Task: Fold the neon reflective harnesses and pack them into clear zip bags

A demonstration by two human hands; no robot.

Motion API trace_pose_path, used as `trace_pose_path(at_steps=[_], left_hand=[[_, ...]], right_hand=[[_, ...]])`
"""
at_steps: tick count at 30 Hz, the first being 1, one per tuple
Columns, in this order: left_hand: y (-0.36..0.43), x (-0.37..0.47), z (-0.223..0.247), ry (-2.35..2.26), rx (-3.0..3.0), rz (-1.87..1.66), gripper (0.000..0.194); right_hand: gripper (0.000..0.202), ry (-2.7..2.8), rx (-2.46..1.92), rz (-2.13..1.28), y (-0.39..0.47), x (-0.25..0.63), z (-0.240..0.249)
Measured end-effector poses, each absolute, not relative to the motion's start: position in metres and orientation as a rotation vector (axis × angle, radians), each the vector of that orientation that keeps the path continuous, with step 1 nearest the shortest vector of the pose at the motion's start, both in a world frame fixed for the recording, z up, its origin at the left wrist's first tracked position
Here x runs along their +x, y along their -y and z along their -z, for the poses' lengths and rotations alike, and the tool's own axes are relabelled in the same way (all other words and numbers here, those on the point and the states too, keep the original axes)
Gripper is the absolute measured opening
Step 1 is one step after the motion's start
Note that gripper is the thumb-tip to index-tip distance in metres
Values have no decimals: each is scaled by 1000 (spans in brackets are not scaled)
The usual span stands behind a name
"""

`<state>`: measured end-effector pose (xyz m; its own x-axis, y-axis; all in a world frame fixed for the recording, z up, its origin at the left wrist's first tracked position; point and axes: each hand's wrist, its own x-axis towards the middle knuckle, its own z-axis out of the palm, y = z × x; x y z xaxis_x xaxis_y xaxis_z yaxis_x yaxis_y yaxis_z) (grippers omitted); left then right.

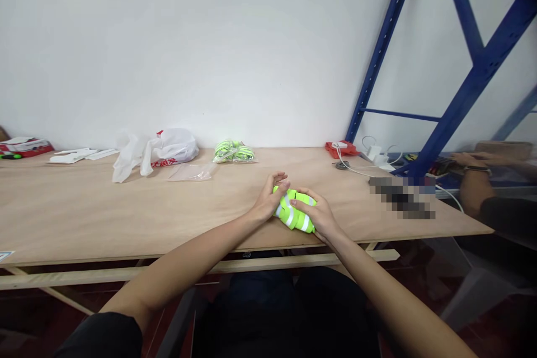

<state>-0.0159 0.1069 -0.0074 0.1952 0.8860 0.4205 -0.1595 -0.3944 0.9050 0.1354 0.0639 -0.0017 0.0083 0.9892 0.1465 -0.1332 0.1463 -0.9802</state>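
A folded bundle of neon-yellow reflective strap [289, 213], banded with silver-white, lies near the front edge of the wooden table [168, 224]. My left hand [269, 198] is closed against its left end, thumb across the top. From the other side, my right hand [316, 213] grips the right end, thumb on top and fingers behind. Part of the strap is hidden under the fingers. Farther back, more yellow-green reflective strap [233, 152] sits in clear plastic packaging.
A white plastic bag [176, 145], a clear sleeve [191, 172] and white papers [75, 155] lie at the back left. To the right are a power strip [339, 145], a red cloth-like item [350, 149], cables and a blue rack [373, 56]. Another person's arm [478, 184] is at far right.
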Motion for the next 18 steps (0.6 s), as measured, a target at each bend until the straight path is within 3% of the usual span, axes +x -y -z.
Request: trace_pose_path(at_steps=[5,7,18], left_hand=[[-105,-17,12,-660,1661,-1117,80],[-102,-17,15,-630,1751,-987,85],[-96,-11,14,-618,1663,-946,68]], right_hand=[[45,1378,-1067,-708,-64,160,-4],[42,1415,-1075,-641,-63,167,-2],[32,1543,-1049,-564,-52,169,6]])
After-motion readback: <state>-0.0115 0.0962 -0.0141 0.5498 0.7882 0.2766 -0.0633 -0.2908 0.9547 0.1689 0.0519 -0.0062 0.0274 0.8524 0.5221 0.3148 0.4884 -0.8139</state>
